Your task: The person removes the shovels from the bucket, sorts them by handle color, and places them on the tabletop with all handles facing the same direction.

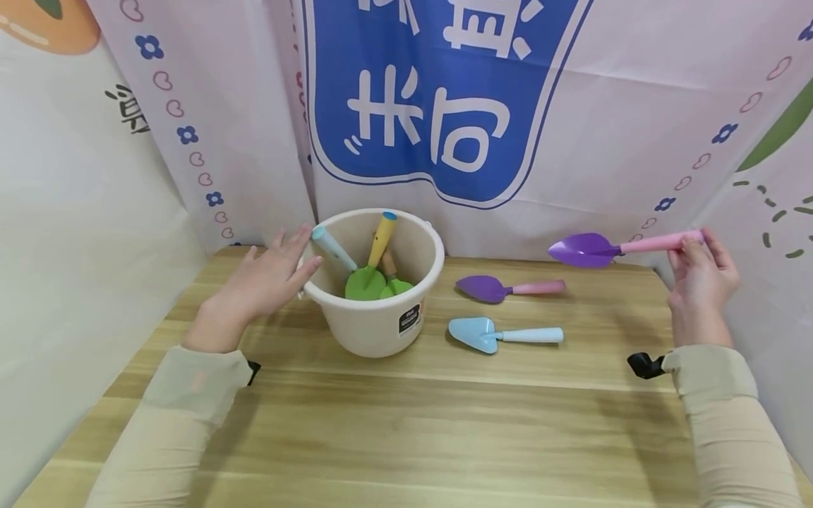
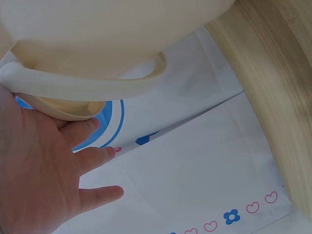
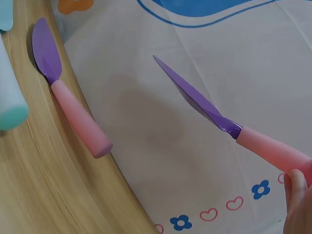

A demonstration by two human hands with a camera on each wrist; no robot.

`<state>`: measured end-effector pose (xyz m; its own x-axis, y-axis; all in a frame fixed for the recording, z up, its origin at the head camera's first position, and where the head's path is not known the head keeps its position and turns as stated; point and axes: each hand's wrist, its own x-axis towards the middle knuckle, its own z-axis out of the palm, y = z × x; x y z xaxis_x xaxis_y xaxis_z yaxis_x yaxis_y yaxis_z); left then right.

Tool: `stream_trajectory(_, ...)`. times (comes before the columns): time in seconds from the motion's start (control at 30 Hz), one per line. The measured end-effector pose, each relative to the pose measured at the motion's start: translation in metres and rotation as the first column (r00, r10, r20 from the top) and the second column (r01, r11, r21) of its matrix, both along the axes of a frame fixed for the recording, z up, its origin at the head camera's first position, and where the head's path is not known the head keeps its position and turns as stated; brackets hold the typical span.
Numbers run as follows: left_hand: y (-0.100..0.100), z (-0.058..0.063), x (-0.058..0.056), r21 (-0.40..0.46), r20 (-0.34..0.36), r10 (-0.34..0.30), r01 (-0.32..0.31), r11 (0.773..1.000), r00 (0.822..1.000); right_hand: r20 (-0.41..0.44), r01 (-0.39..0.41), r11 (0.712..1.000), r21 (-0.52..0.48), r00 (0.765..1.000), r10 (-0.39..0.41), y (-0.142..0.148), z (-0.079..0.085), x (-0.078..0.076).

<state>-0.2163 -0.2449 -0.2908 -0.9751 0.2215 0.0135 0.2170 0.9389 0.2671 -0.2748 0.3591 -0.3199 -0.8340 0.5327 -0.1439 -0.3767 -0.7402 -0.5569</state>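
My left hand (image 1: 269,279) rests with spread, straight fingers against the left rim of a cream bucket (image 1: 375,328); its handle (image 2: 87,87) hangs at the side in the left wrist view. Inside the bucket lean several small garden trowels, among them one with a yellow handle (image 1: 382,240) and one with a light blue handle (image 1: 333,248). At the right, my right hand (image 1: 705,282) pinches the pink handle end of a purple trowel (image 1: 584,250), held raised with its blade pointing left. A second purple trowel (image 1: 484,288) and a light blue trowel (image 1: 475,334) lie right of the bucket.
The wooden table (image 1: 406,437) carries all of this. A printed cloth (image 1: 635,141) with blue and white lettering hangs right behind the bucket and trowels. More pale cloth (image 1: 82,247) stands along the left side.
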Motion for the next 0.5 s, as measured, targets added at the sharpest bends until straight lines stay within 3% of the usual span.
stream_trajectory(0.5,0.0,0.002,0.001,-0.005,0.0,-0.003,0.003,1.0,1.0,0.059,0.075,0.996,-0.048,0.996,-0.072,0.032,-0.017,-0.001)
